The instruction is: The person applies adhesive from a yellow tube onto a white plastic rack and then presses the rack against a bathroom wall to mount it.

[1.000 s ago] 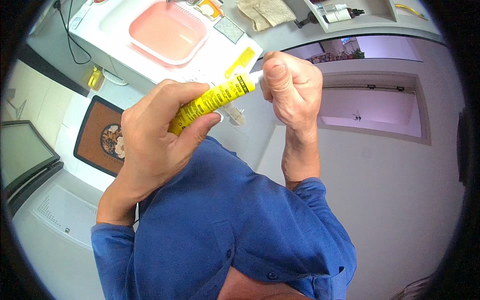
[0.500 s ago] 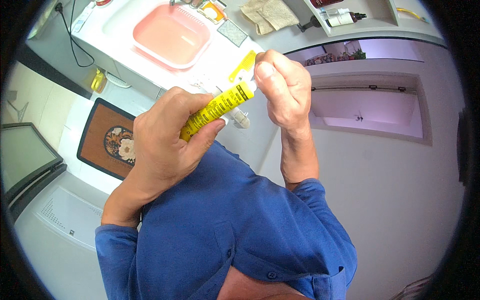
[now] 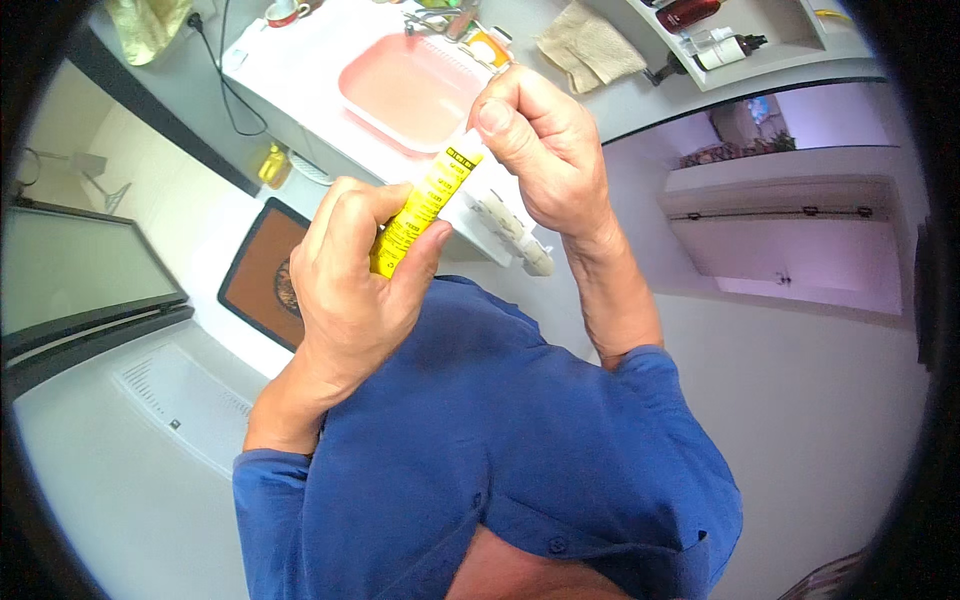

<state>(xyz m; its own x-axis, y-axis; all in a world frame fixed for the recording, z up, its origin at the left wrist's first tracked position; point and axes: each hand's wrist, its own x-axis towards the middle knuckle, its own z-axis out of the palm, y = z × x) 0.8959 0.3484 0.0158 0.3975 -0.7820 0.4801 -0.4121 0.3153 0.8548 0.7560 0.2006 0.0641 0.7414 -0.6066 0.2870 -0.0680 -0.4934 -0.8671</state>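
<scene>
My left hand (image 3: 350, 265) is wrapped round the body of a yellow squeeze tube (image 3: 425, 213), with the thumb along one side and the fingers on the other. The tube slants up to the right, and dark print covers it. At its upper end, my right hand (image 3: 540, 150) is closed in a pinch over the white tip (image 3: 474, 143). Thumb and bent forefinger hide most of that tip, so I cannot tell if the cap is on or off. Both hands are in front of my chest, near the counter's front edge.
A pink basin (image 3: 410, 90) stands on the white counter (image 3: 290, 75). Beyond are an orange-and-white packet (image 3: 488, 48) and a beige towel (image 3: 590, 45). Bottles (image 3: 725, 52) fill a shelf at right. A pale strip-like object (image 3: 510, 230) lies below the hands. A brown mat (image 3: 255, 270) lies left.
The view has shifted, so the room sits farther right. The tube is tilted more steeply, and both hands still grip it. The yellow comb on the counter is now out of sight.
</scene>
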